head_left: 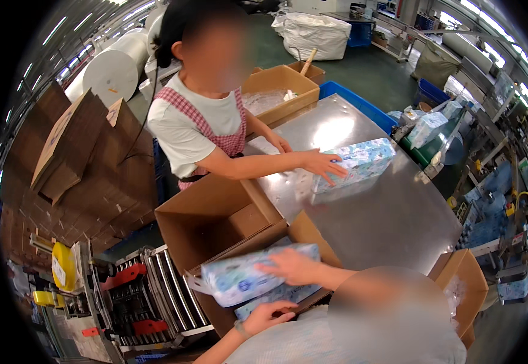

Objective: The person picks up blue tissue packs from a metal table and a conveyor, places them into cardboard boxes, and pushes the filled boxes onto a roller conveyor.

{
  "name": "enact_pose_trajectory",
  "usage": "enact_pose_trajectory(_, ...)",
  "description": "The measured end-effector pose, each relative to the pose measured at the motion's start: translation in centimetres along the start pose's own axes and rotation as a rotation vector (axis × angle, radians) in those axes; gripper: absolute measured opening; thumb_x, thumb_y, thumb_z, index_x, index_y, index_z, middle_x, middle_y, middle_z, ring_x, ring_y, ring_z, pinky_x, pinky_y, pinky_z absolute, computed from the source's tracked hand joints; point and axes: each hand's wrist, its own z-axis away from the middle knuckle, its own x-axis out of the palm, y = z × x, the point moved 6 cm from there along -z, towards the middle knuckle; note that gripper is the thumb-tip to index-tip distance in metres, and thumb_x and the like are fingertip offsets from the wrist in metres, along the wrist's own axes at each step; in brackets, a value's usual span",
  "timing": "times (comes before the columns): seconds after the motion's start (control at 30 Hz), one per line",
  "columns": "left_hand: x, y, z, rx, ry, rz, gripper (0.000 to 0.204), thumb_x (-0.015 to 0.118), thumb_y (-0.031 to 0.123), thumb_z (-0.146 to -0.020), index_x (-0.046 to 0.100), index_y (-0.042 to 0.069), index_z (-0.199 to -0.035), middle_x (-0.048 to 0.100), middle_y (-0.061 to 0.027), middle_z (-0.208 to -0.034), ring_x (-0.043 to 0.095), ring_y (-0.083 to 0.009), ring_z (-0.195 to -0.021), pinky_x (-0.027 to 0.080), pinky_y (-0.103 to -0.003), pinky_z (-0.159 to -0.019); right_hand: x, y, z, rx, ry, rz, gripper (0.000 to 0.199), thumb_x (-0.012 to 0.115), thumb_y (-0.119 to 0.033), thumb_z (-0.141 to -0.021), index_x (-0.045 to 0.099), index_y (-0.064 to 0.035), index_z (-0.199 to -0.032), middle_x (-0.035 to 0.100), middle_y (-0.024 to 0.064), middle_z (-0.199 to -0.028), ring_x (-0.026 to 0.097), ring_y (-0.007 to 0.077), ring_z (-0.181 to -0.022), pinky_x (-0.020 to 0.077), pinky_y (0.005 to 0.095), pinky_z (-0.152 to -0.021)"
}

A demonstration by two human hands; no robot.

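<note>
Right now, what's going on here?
The person's right hand is on a blue-and-white patterned pack above an open carton, with similar packaging showing beneath. The left hand is close to that lower packaging; whether it touches is unclear. At the metal table, a co-worker's hand is on another patterned pack.

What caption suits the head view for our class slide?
Right hand on a patterned pack at an open carton; co-worker's hand on another pack.
</note>
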Motion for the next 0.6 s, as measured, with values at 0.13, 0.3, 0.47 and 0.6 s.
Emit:
enact_pose_trajectory(0.13, -7.8, -0.5, -3.9, 0.344, 0.801, -0.722, 0.04, 0.064, 0.033, -0.098, 0.064, 0.005, -0.126, 0.072, -0.0194, -0.109, 0.067, -0.0404, -0.102, 0.05, -0.049, -0.097, 4.6, 0.7, -1.5, -0.023, 0.127, -0.147, 0.033, 0.072, -0.016, -0.078, 0.07, -0.0091, -0.11, 0.064, 0.0146, -0.103, 0.064, 0.0344, -0.1, 0.0489, 0.0489, -0.09)
enact_pose_trajectory(0.3, -8.0, -14.2, -8.3, -0.037, 0.682, -0.918, 0.085, 0.065, 0.069, -0.083, 0.055, 0.003, -0.136, 0.063, -0.0212, -0.118, 0.058, -0.0418, -0.112, 0.04, -0.055, -0.101, -17.9, 18.3, 9.7, 0.515, 0.897, 0.232, 0.031, 0.073, -0.019, -0.08, 0.068, -0.0057, -0.106, 0.061, 0.016, -0.112, 0.058, 0.0371, -0.107, 0.0463, 0.051, -0.091)
enact_pose_trajectory(0.47, -7.2, -12.9, -8.5, -0.112, 0.719, -1.079, 0.111, 0.078, 0.075, -0.062, 0.05, -0.002, -0.137, 0.057, -0.0201, -0.126, 0.053, -0.0381, -0.116, 0.034, -0.054, -0.106, -26.3, 39.5, 25.0, 1.483, 0.785, 0.396, 0.065, 0.074, -0.047, -0.085, 0.06, -0.0112, -0.137, 0.045, 0.0219, -0.149, 0.031, 0.044, -0.144, 0.0365, 0.0561, -0.112)
enact_pose_trajectory(0.6, -8.6, -12.5, -10.8, -0.314, 0.584, -1.082, 0.105, 0.078, 0.065, -0.071, 0.045, -0.001, -0.145, 0.052, -0.0241, -0.138, 0.048, -0.042, -0.128, 0.035, -0.054, -0.111, -21.8, 48.1, 29.1, 1.559, 0.467, 0.251, 0.069, 0.066, -0.063, -0.087, 0.062, -0.0194, -0.14, 0.033, 0.0187, -0.163, 0.009, 0.0434, -0.156, 0.0358, 0.0597, -0.116)
